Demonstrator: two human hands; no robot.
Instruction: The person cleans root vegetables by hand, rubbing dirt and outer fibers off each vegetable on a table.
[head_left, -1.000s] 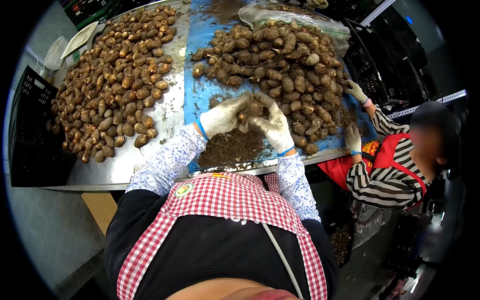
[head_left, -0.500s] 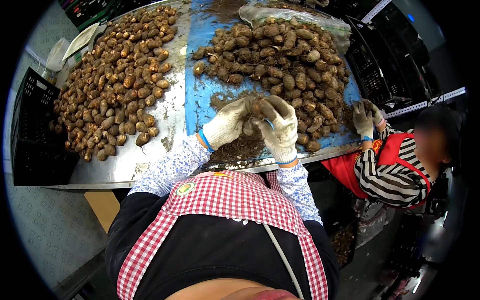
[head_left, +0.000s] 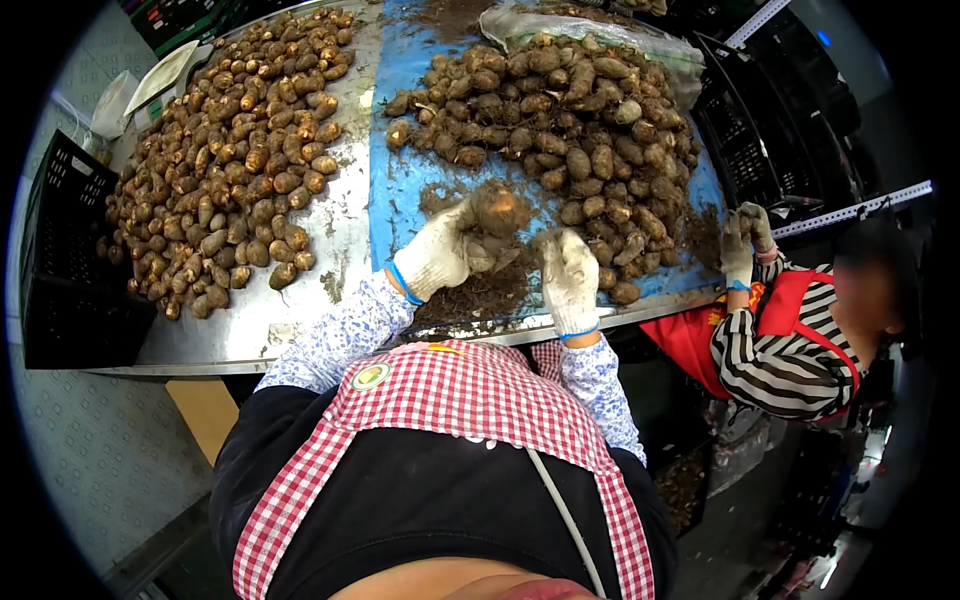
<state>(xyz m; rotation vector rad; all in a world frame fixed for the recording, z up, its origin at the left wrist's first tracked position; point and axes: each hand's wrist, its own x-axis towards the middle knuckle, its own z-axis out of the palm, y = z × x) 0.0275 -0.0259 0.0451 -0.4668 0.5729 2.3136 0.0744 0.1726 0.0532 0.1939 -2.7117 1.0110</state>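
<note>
My left hand (head_left: 440, 248), in a soiled white glove, is closed around a brown tuber (head_left: 500, 208) whose rough top shows above the fingers. Just right of it is my right hand (head_left: 570, 280), also gloved, with its fingers curled together; a bit of dark root fibre shows at the fingertips, and what they hold is unclear. Behind both hands lies a heap of hairy tubers (head_left: 575, 120) on a blue sheet (head_left: 395, 190). Loose root scraps and soil (head_left: 470, 295) lie beneath the hands.
Cleaner-looking tubers (head_left: 240, 150) cover the left of the metal table (head_left: 320, 230). A black crate (head_left: 80, 260) stands at its left end, more crates (head_left: 745, 130) at the right. A co-worker (head_left: 790, 340) in striped sleeves stands right, gloved hands together. A plastic sack (head_left: 600, 40) lies behind the heap.
My hands have moved apart. The tuber now shows plainly in my left hand, and my right hand has dropped lower with its fingers drawn in. The co-worker's hands came together and shifted right.
</note>
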